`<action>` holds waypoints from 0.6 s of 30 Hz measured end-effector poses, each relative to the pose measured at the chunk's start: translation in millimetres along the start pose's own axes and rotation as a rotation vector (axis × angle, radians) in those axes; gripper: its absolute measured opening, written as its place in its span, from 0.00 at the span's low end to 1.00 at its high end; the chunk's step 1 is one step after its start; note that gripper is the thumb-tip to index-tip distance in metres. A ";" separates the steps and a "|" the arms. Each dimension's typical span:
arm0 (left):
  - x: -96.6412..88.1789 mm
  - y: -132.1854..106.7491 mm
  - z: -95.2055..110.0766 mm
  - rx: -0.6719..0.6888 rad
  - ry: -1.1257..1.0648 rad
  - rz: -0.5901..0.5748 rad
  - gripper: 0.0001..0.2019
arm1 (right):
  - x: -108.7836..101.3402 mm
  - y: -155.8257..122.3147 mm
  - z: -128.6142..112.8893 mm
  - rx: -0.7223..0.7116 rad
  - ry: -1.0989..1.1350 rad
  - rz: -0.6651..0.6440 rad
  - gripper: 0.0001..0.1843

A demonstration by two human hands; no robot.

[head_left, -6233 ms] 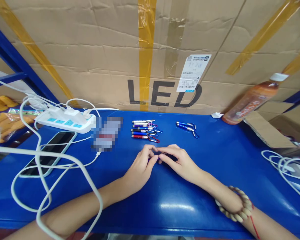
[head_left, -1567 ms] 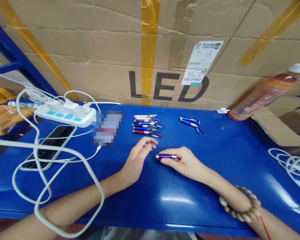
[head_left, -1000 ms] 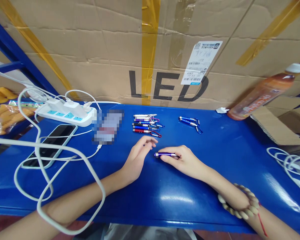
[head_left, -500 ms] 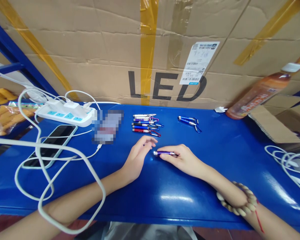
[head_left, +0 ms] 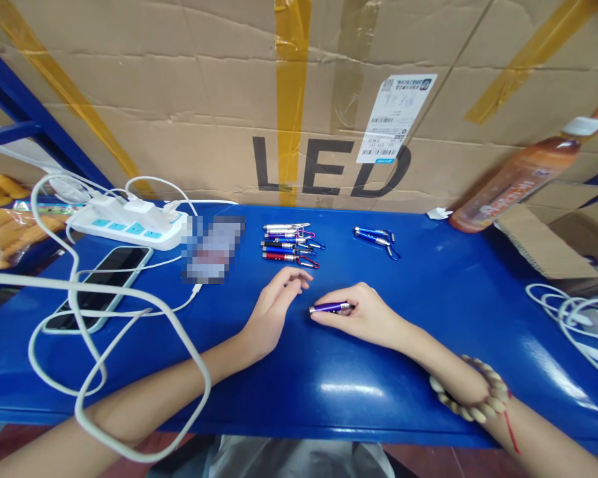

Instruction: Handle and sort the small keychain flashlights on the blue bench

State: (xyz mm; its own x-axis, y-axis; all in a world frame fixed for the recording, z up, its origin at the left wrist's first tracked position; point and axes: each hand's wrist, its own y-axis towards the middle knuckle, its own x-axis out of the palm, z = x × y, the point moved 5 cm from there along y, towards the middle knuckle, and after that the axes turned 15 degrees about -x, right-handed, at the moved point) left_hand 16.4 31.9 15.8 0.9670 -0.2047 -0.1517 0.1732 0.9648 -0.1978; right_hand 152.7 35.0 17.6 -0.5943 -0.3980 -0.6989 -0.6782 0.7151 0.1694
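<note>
Since six seconds ago the two hands have come apart: then they met fingertip to fingertip over something small, and now only the right hand (head_left: 366,318) keeps the slim purple metal keychain torch (head_left: 329,307). Over the last second and a half little has shifted; the torch has stayed low over the glossy blue surface (head_left: 339,392), its silver tip pointing left toward the other hand. The right fingers are closed around the rear half of the barrel, thumb on top, as if placed to reach a button, with the front half sticking out free so the head stays in sight. The left hand (head_left: 272,315) rests just beside it, holding nothing, fingers loosely spread and slightly curled, palm side down on the surface, close enough to the tip to catch any light from it.

Behind the hands lies a tidy row of small torches in silver, blue and red with carabiner clips (head_left: 289,244), laid parallel, and well to its right a separate pair of blue torches (head_left: 376,238), kept apart like a second lot. At the left a dark smartphone (head_left: 99,285) lies face up among looping white cables (head_left: 129,345) running to a white power strip (head_left: 129,226). A large cardboard box printed LED (head_left: 299,99) closes off the back, and an orange drink bottle (head_left: 513,182) leans against it at the right.
</note>
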 end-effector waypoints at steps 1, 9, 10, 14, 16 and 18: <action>0.2 0.0 -0.1 -0.001 -0.002 -0.001 0.12 | 0.3 -0.1 0.8 0.005 0.012 0.007 0.17; -0.4 1.0 -0.9 -0.004 -0.005 0.006 0.12 | 0.9 -0.7 3.5 0.026 0.019 0.014 0.16; -0.4 1.2 -1.0 -0.008 -0.005 0.006 0.12 | 0.4 -0.8 3.1 0.022 0.009 0.009 0.15; 0.0 1.2 -1.6 -0.017 -0.011 0.003 0.12 | -0.5 -1.0 2.4 0.000 -0.011 -0.010 0.15; 0.2 1.0 -2.1 -0.016 -0.014 0.002 0.12 | -0.5 -1.1 3.1 -0.002 -0.007 -0.011 0.15; 0.3 0.5 -2.2 -0.012 -0.015 0.001 0.11 | -0.1 -1.2 3.9 0.001 -0.001 -0.011 0.15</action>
State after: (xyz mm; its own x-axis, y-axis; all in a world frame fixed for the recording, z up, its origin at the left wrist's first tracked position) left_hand 16.3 32.0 13.4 0.9700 -0.2008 -0.1371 0.1698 0.9631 -0.2089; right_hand 155.3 36.4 14.7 -0.5867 -0.4053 -0.7011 -0.6839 0.7116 0.1610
